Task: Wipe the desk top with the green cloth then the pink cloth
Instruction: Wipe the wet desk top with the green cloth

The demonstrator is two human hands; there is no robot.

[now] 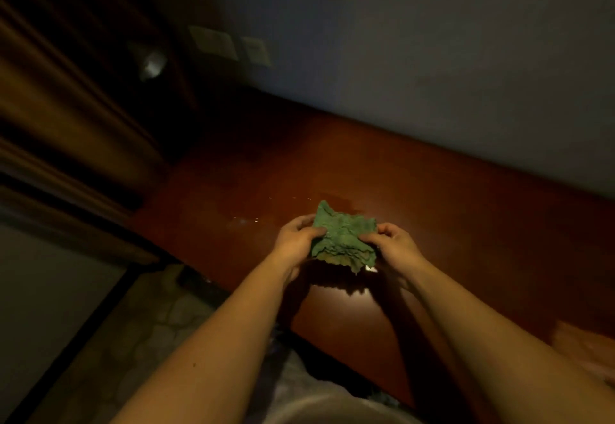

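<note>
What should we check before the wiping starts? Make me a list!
1. Green cloth held firmly: ok. The left hand and right hand both grip it.
2. Green cloth touching the desk: not ok. It seems to be held above the desk, with its shadow underneath.
3. Green cloth flattened for wiping: not ok. It is bunched and wrinkled.
4. Something to wipe: ok. There are wet spots just beyond the left hand.
5. Pink cloth ready for later: cannot tell. There is only a blurry pinkish shape at the desk's right end.
</note>
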